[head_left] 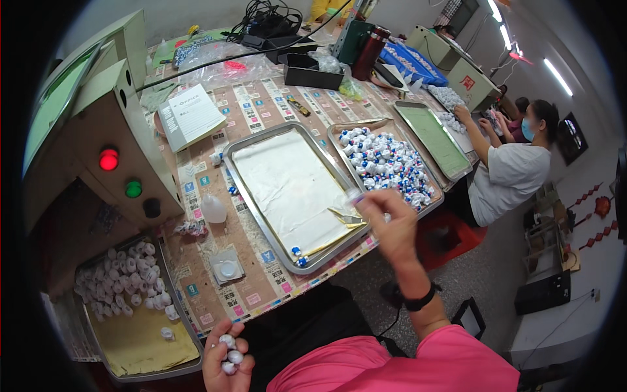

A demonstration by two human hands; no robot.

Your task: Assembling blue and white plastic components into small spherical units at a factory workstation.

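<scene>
Several small white ball-shaped pieces (232,357) lie cupped in the curled fingers of my left hand (219,362), low in the picture by the table's front edge. My right hand (395,228), with a black band on its wrist, is over the right edge of a paper-lined metal tray (287,176). Its fingers are pinched around a small whitish piece (354,195), blurred by motion. Two blue-and-white pieces (298,256) and metal tweezers (347,218) rest in the lined tray. Just right of it, another tray (337,134) is heaped with blue-and-white pieces.
At left stands a machine (98,137) with red and green lights, above a tray (189,356) of white pieces. A white bottle (213,209), a notebook (192,117) and a small square dish (226,266) sit nearby. A masked co-worker (516,163) sits at right, beside a green-lined tray (431,137).
</scene>
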